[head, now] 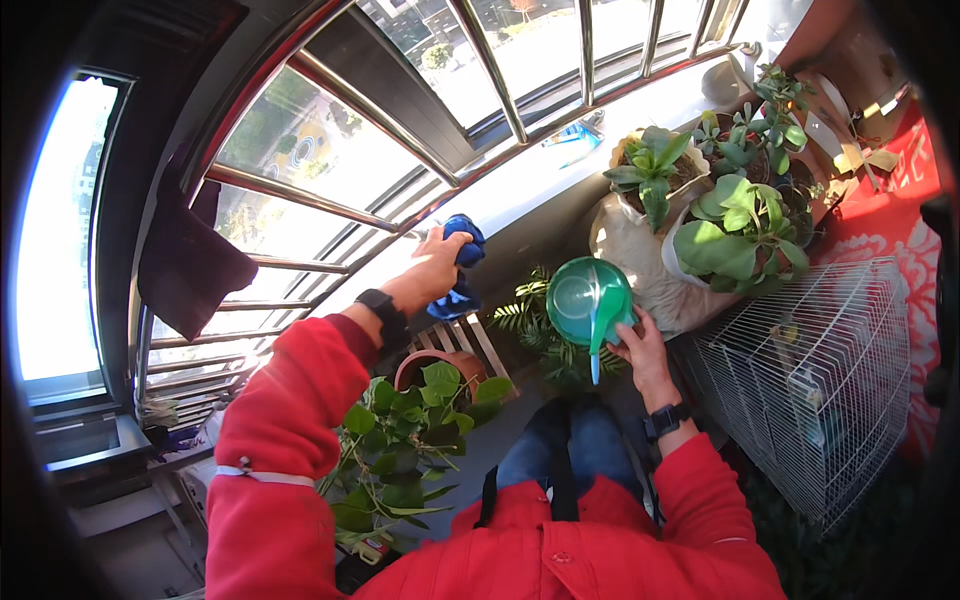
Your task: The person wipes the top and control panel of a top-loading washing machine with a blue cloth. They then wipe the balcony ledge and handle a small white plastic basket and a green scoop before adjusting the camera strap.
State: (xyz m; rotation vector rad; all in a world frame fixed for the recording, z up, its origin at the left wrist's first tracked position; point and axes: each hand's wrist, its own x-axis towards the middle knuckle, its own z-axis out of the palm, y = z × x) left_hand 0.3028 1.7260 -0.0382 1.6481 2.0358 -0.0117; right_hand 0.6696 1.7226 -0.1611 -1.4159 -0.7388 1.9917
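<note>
My left hand (433, 266) is at the edge of the white windowsill (495, 196), gripping a bunched blue cloth (463, 238). Part of that cloth hangs below the fingers. In my right hand (643, 349) is a round green plastic vessel (571, 296), gripped at its lower right side. A narrow green spout-like part with a light blue tip lies across it and points towards my body. Whether this part is joined to the vessel, I cannot tell. Dark green fronds (517, 313) show beneath and beside the vessel.
Metal window bars (375, 112) run above the sill. Potted plants (654, 169) stand at the right, near a white wire cage (817, 382). A leafy plant in a terracotta-coloured pot (427, 364) is below my left arm. A dark cloth (191, 259) hangs on the bars.
</note>
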